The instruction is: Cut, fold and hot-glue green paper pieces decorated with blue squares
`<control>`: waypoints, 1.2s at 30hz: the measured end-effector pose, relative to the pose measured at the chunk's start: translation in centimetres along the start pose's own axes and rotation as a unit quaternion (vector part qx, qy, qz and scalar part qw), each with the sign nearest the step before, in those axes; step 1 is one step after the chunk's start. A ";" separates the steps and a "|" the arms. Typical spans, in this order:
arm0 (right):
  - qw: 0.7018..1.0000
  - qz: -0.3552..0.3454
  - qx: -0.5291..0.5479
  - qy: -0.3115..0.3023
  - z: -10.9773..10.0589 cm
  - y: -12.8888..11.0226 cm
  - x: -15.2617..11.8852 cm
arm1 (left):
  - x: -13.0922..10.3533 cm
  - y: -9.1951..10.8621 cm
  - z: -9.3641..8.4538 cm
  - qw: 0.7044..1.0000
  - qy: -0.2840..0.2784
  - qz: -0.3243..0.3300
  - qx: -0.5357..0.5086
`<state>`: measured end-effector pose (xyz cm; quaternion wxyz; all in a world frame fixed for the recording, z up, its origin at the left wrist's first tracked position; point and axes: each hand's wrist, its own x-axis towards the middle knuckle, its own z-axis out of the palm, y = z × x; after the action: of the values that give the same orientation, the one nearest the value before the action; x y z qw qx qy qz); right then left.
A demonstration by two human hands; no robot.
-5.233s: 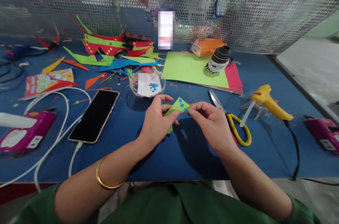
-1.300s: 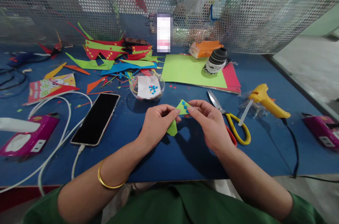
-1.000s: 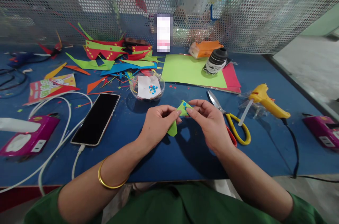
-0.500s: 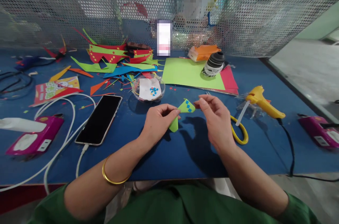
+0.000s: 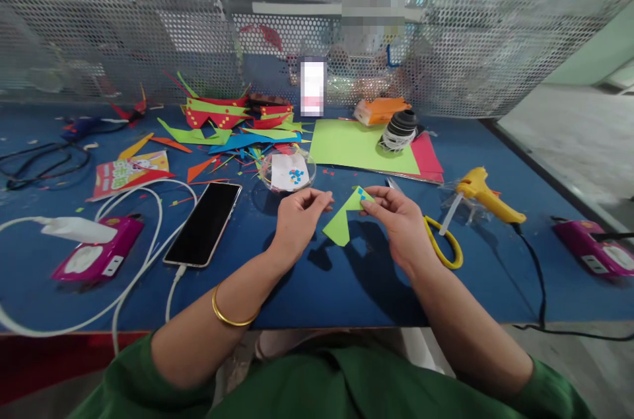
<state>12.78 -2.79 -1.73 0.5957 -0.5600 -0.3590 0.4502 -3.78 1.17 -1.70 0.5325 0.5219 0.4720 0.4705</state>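
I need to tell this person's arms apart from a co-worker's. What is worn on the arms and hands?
Both hands are bare: no gloves or rings show. The left hand has a thin gold bangle on its forearm. The right hand has a bare wrist. Green sleeves end near the elbows.

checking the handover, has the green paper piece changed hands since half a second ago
Yes. The green paper piece is pinched by the right hand, nearer the scissors; the left hand has let go.

Green paper triangle (image 5: 341,224) with blue squares, pinched by right hand (image 5: 399,224); left hand (image 5: 297,217) beside, above blue counter (image 5: 347,287)
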 end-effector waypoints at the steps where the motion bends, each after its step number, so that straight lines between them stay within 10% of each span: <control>1: 1.000 -0.001 0.003 0.000 -0.2 -0.1 0.0 | 0.2 0.0 -0.1 1.000 0.015 0.011 0.005; 12: 0.991 -0.079 0.058 0.091 -1.3 -1.1 0.5 | 0.3 0.0 -0.9 0.988 0.046 0.108 0.101; 20: 0.986 -0.107 0.056 0.113 -0.5 -0.5 0.8 | -0.6 0.9 -0.1 0.993 -0.091 -0.070 -0.019; 27: 0.986 -0.127 -0.096 0.056 -2.3 -2.4 -0.2 | 0.0 0.8 -0.2 0.990 -0.064 -0.107 -0.063; 31: 0.810 -0.247 -0.491 0.205 -9.2 -5.2 0.4 | 0.0 1.0 -0.1 0.990 -0.054 -0.106 -0.071; 34: 0.680 -0.136 -0.685 0.222 -14.8 -6.1 2.1 | -0.2 1.1 0.0 0.988 -0.055 -0.121 -0.075; 36: 0.665 -0.053 -0.725 0.172 -17.2 -6.1 3.4 | -0.4 1.1 0.1 0.986 -0.058 -0.133 -0.078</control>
<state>30.77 -5.36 2.04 0.0752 -0.8627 -0.4922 -0.0888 -3.71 0.81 -0.59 0.6555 0.4376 0.4676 0.4002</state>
